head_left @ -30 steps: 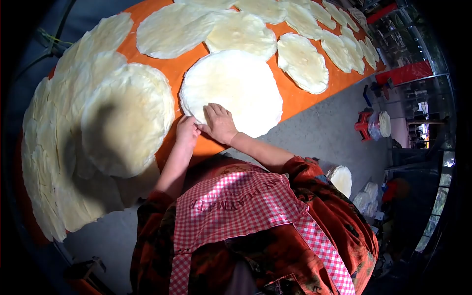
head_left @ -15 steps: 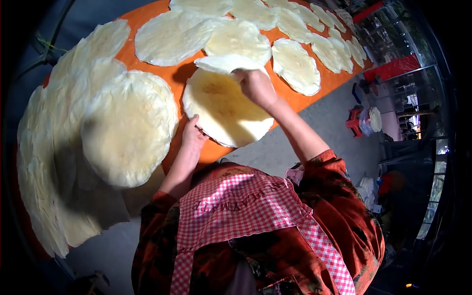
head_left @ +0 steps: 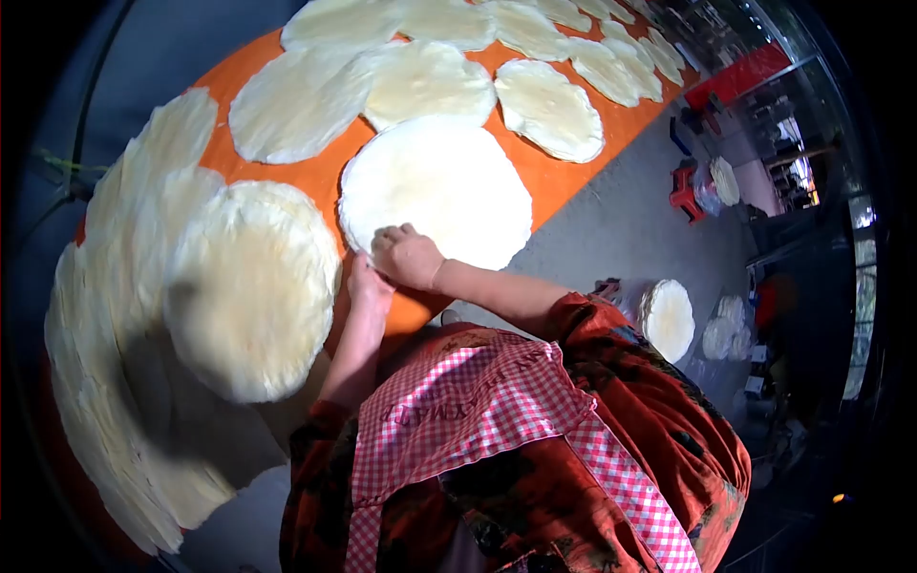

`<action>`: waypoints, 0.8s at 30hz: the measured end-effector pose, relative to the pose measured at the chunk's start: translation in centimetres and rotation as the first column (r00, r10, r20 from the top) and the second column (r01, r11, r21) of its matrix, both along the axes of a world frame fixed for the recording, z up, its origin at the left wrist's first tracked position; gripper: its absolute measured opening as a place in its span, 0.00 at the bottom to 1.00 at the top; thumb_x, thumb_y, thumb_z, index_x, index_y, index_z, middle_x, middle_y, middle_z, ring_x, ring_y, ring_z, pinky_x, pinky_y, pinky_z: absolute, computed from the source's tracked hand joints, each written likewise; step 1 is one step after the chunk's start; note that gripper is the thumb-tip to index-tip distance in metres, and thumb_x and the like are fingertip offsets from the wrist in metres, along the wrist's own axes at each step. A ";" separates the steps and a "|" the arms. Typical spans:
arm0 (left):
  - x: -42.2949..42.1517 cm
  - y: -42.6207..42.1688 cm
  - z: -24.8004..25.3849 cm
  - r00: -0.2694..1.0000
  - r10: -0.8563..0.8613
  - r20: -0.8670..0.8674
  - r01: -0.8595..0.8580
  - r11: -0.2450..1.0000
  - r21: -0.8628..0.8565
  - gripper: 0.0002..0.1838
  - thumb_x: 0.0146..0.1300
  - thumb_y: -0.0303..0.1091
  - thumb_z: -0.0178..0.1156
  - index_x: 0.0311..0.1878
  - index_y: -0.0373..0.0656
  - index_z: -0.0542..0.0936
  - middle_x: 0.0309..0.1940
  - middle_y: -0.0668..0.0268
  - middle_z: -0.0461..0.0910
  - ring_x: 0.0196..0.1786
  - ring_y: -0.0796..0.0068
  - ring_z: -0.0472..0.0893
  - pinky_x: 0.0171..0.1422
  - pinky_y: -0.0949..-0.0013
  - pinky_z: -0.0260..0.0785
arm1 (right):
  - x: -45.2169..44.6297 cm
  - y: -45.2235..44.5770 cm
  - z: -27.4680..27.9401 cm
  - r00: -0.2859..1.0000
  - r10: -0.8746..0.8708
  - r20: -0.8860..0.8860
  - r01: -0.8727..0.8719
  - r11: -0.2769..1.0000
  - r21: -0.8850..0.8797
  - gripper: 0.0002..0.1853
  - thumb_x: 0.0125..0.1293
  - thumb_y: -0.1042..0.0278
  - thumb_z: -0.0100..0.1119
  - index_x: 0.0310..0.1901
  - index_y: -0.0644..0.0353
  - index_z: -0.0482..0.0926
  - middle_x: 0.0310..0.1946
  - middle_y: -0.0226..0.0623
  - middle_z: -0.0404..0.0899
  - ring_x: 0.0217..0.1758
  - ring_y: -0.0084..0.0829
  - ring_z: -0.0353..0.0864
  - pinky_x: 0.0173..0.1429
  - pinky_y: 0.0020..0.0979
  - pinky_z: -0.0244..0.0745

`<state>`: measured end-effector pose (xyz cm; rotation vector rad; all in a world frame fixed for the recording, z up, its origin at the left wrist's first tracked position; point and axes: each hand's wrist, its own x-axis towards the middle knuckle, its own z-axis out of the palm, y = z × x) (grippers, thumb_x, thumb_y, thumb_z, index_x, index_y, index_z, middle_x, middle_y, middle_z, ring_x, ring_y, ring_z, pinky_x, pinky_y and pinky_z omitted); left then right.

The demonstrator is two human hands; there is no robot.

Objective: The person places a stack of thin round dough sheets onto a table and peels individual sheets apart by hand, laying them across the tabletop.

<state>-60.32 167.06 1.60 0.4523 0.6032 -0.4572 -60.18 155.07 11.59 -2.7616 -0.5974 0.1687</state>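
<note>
A round, pale flatbread (head_left: 449, 181) lies before me at the near edge of the orange-covered table, its upper face white and even. My left hand (head_left: 368, 289) is at its near-left rim, closed on the edge. My right hand (head_left: 409, 258) is just above and touching the left, its bent fingers closed at the same rim; the thumb is hidden. To the left, a thick round pile of flatbreads (head_left: 253, 286) rests on more overlapping sheets (head_left: 115, 315), partly in shadow.
Several flatbreads (head_left: 549, 110) are spread over the orange table cover (head_left: 564, 191) toward the far side. On the floor at the right stand a red stool (head_left: 684, 191) and a round pale stack (head_left: 667, 320). A red panel (head_left: 740, 76) is farther back.
My right hand has come from the flatbread's raised far edge down to its near-left rim, beside my left hand. The browned face is now covered by a white one. The view has shifted.
</note>
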 end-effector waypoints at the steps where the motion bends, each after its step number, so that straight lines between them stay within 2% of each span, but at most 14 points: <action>1: 0.2 -0.1 0.0 0.999 0.014 0.047 -0.016 0.999 0.030 0.19 0.71 0.44 0.46 0.59 0.45 0.66 0.55 0.61 0.72 0.57 0.65 0.72 0.57 0.58 0.67 | -0.2 -0.4 -1.5 1.000 -0.021 0.001 0.021 0.999 0.047 0.25 0.55 0.58 0.61 0.54 0.59 0.74 0.57 0.44 0.71 0.57 0.44 0.71 0.58 0.35 0.72; 3: 0.2 0.0 -0.7 0.991 0.034 0.129 -0.045 0.996 0.082 0.21 0.71 0.45 0.46 0.61 0.43 0.65 0.55 0.61 0.73 0.57 0.65 0.72 0.56 0.60 0.68 | -0.7 -1.8 -2.4 1.000 -0.002 -0.007 0.004 0.988 0.151 0.31 0.53 0.58 0.65 0.58 0.62 0.71 0.61 0.49 0.67 0.62 0.47 0.67 0.64 0.38 0.68; 4: 0.0 0.2 -1.2 0.972 -0.066 0.223 0.032 0.988 0.153 0.22 0.71 0.45 0.47 0.62 0.43 0.65 0.58 0.60 0.72 0.58 0.64 0.72 0.55 0.57 0.68 | -0.9 -3.1 -3.6 0.999 0.012 0.039 -0.020 0.974 0.226 0.33 0.52 0.58 0.65 0.59 0.62 0.71 0.61 0.50 0.67 0.63 0.47 0.67 0.64 0.38 0.67; 5: -0.3 0.1 0.2 0.984 -0.099 0.150 0.073 0.982 0.172 0.23 0.71 0.45 0.46 0.63 0.43 0.64 0.61 0.58 0.70 0.61 0.63 0.70 0.60 0.54 0.66 | -1.5 -4.0 -3.9 0.997 0.022 0.080 -0.045 0.952 0.301 0.34 0.51 0.58 0.66 0.60 0.63 0.70 0.61 0.50 0.67 0.63 0.48 0.66 0.65 0.39 0.67; 11: -1.4 -0.5 3.0 0.982 -0.011 0.189 -0.004 0.997 0.080 0.24 0.70 0.44 0.49 0.63 0.39 0.63 0.62 0.57 0.67 0.63 0.60 0.69 0.66 0.52 0.62 | -1.4 -6.7 -3.9 0.998 0.054 -0.020 -0.043 0.935 0.351 0.28 0.53 0.65 0.63 0.55 0.68 0.73 0.56 0.51 0.72 0.60 0.49 0.70 0.63 0.37 0.69; 14: -1.3 0.1 2.3 0.960 -0.129 0.250 0.113 0.991 0.074 0.23 0.66 0.34 0.54 0.63 0.41 0.63 0.60 0.59 0.69 0.61 0.62 0.71 0.63 0.54 0.66 | -2.2 -6.2 -3.6 0.996 0.044 0.073 -0.065 0.947 0.314 0.26 0.52 0.65 0.63 0.52 0.68 0.75 0.55 0.49 0.73 0.59 0.47 0.71 0.61 0.37 0.70; 15: -1.5 -0.1 2.1 0.949 -0.152 0.277 0.100 0.976 0.194 0.24 0.64 0.30 0.54 0.63 0.42 0.63 0.60 0.59 0.69 0.61 0.63 0.72 0.61 0.55 0.68 | -2.4 -5.8 -3.6 0.992 0.044 0.117 -0.078 0.952 0.297 0.25 0.51 0.64 0.63 0.50 0.69 0.75 0.56 0.48 0.73 0.59 0.46 0.71 0.61 0.37 0.70; 16: -2.1 -0.9 3.7 0.937 -0.177 0.300 0.080 0.948 0.310 0.25 0.62 0.26 0.54 0.63 0.43 0.63 0.59 0.59 0.69 0.60 0.63 0.72 0.60 0.55 0.69 | -2.3 -5.7 -4.1 0.970 0.006 0.244 -0.088 0.940 0.328 0.21 0.51 0.63 0.62 0.47 0.64 0.79 0.48 0.47 0.79 0.51 0.45 0.77 0.56 0.39 0.73; 18: -2.1 -2.1 4.6 0.963 -0.151 0.222 0.031 0.884 0.467 0.31 0.57 0.14 0.53 0.64 0.46 0.61 0.58 0.59 0.69 0.59 0.64 0.73 0.54 0.59 0.75 | -0.6 -6.3 -2.3 0.994 -0.102 -0.048 0.112 0.943 0.314 0.17 0.51 0.64 0.62 0.43 0.60 0.82 0.39 0.47 0.81 0.43 0.45 0.80 0.52 0.40 0.75; 19: -1.8 -2.3 4.4 0.964 -0.149 0.220 0.025 0.875 0.483 0.31 0.57 0.14 0.53 0.64 0.45 0.62 0.58 0.59 0.70 0.58 0.63 0.74 0.54 0.59 0.75 | 1.0 -7.0 -1.0 0.969 -0.155 -0.193 0.206 0.937 0.283 0.15 0.51 0.64 0.61 0.41 0.58 0.83 0.35 0.47 0.82 0.40 0.45 0.81 0.50 0.41 0.76; 20: -1.7 -2.2 4.2 0.966 -0.148 0.214 0.021 0.865 0.501 0.31 0.57 0.14 0.53 0.64 0.45 0.62 0.58 0.59 0.70 0.58 0.63 0.74 0.54 0.59 0.75 | 4.1 -8.4 0.0 0.955 -0.253 -0.152 0.283 0.932 0.225 0.09 0.52 0.68 0.62 0.35 0.61 0.84 0.31 0.45 0.83 0.33 0.43 0.83 0.42 0.38 0.77; 21: -1.8 -2.2 3.9 0.967 -0.150 0.207 0.022 0.854 0.519 0.30 0.57 0.14 0.52 0.64 0.45 0.62 0.58 0.59 0.70 0.58 0.63 0.74 0.54 0.59 0.75 | 9.0 -11.5 -1.4 0.986 -0.162 0.049 0.143 0.953 0.268 0.06 0.52 0.72 0.58 0.31 0.61 0.82 0.30 0.46 0.83 0.31 0.40 0.82 0.40 0.38 0.76; 22: -1.8 -1.9 3.4 0.965 -0.148 0.217 0.021 0.868 0.496 0.30 0.58 0.15 0.53 0.64 0.45 0.63 0.58 0.59 0.70 0.58 0.62 0.74 0.54 0.59 0.75 | 10.9 -12.6 4.3 0.974 -0.225 -0.019 0.222 0.943 0.249 0.07 0.52 0.72 0.54 0.30 0.57 0.82 0.29 0.47 0.81 0.34 0.46 0.81 0.40 0.44 0.75; 24: -1.7 -1.7 3.0 0.970 -0.146 0.196 0.036 0.877 0.478 0.30 0.57 0.15 0.53 0.64 0.44 0.63 0.58 0.59 0.70 0.58 0.62 0.74 0.53 0.59 0.75 | 12.5 -13.2 13.3 0.980 -0.141 0.141 0.114 0.976 0.183 0.09 0.53 0.71 0.53 0.33 0.54 0.83 0.30 0.45 0.82 0.36 0.47 0.81 0.42 0.43 0.75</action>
